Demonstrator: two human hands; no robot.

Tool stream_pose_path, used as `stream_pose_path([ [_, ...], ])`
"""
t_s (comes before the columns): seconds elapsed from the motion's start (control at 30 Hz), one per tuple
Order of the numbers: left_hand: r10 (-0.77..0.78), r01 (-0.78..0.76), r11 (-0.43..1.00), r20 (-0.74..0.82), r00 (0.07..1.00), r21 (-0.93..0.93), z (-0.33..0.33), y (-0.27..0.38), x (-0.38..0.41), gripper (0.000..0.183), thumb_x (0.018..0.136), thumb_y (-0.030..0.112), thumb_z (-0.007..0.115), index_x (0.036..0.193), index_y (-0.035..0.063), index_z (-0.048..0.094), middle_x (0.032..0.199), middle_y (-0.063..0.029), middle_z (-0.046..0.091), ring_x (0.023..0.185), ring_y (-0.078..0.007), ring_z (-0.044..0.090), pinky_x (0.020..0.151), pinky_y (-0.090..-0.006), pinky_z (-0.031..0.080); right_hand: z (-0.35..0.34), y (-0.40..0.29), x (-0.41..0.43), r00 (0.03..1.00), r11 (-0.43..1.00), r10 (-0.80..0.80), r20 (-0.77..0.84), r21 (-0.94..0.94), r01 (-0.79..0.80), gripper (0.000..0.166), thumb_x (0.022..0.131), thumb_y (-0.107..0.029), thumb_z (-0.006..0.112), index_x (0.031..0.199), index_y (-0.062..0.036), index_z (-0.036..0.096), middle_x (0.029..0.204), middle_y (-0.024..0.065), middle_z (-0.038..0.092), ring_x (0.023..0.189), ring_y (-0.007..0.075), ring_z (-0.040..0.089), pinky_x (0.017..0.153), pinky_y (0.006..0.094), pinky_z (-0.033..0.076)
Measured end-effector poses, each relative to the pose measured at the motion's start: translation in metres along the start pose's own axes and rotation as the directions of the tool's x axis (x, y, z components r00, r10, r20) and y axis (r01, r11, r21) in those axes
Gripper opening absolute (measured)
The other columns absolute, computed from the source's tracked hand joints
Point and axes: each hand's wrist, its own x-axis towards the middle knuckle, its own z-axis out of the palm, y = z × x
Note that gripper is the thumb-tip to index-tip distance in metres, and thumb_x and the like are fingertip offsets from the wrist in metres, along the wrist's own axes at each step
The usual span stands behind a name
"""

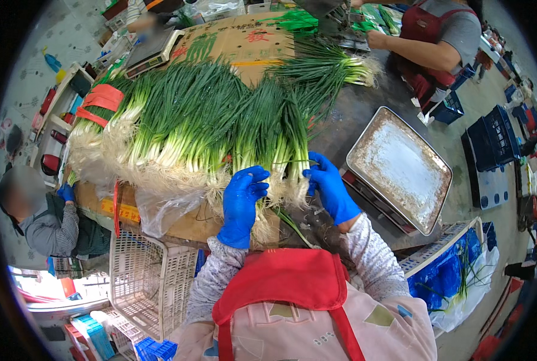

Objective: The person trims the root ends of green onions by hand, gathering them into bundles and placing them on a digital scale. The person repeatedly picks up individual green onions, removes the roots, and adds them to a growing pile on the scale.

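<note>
A long row of spring onions (182, 131) lies across the table, green tops away from me and pale roots towards me. My left hand (241, 205), in a blue glove, is beside the roots with its fingers half curled and apart; I see nothing held in it. My right hand (334, 189), gloved alike, touches the right side of a small bunch (291, 167) at the row's right end. Whether its fingers grip a stalk is hidden. A thin green leaf crosses that bunch's white stems. Below it, a loose spring onion (297, 229) lies near the table edge.
A worn metal tray (399, 169) sits on a scale to the right. Another scale (153, 49) stands back left, beside flattened cardboard (250, 38). More spring onions (327, 67) lie behind. Co-workers stand left, back left and back right. A white crate (137, 280) is below left.
</note>
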Motion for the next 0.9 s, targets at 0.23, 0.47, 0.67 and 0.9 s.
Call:
stream_pose_path([
  [0.23, -0.387, 0.442, 0.895, 0.398, 0.832, -0.053, 0.039, -0.04, 0.016, 0.038, 0.093, 0.028, 0.042, 0.118, 0.0006, 0.049, 0.114, -0.0133, 0.056, 0.096, -0.022, 0.057, 0.084, -0.0341, 0.046, -0.024, -0.008, -0.074, 0.962, 0.922, 0.014, 0.272, 0.368, -0.118, 0.05, 0.076, -0.001, 0.056, 0.124, 0.0031, 0.043, 0.109, 0.0127, 0.057, 0.094, 0.0204, 0.059, 0.086, 0.0329, 0.046],
  [0.47, -0.246, 0.227, 0.969, 0.483, 0.84, 0.099, 0.072, -0.028, 0.012, 0.045, 0.091, 0.026, 0.048, 0.128, 0.0022, 0.04, 0.124, -0.014, 0.049, 0.111, -0.0252, 0.051, 0.091, -0.0366, 0.044, -0.045, -0.008, -0.098, 0.993, 0.993, 0.11, 0.04, -0.054, -0.108, 0.035, 0.079, -0.008, 0.06, 0.113, 0.0009, 0.055, 0.094, 0.0064, 0.061, 0.084, 0.0129, 0.057, 0.076, 0.0275, 0.046],
  [0.67, -0.079, 0.069, 0.997, 0.36, 0.93, 0.04, 0.08, -0.023, 0.007, 0.041, 0.088, 0.02, 0.054, 0.126, 0.0054, 0.043, 0.121, -0.0091, 0.051, 0.11, -0.0233, 0.052, 0.082, -0.034, 0.049, -0.014, -0.01, -0.099, 0.803, 0.554, -0.594, 0.045, -0.701, 0.449, 0.032, 0.074, -0.01, 0.068, 0.105, -0.0051, 0.06, 0.081, 0.0061, 0.058, 0.073, 0.0176, 0.057, 0.063, 0.0281, 0.044],
  [0.9, -0.259, 0.246, 0.965, 0.198, 0.945, 0.089, 0.052, -0.045, 0.016, 0.035, 0.087, 0.023, 0.056, 0.117, 0.0046, 0.053, 0.107, -0.0057, 0.058, 0.097, -0.0163, 0.056, 0.076, -0.0291, 0.049, -0.009, 0.01, -0.091, 0.577, 0.133, -0.799, 0.17, -0.885, 0.446, 0.014, 0.073, -0.012, 0.066, 0.083, -0.0061, 0.059, 0.072, 0.0093, 0.053, 0.063, 0.0265, 0.055, 0.055, 0.0328, 0.042],
])
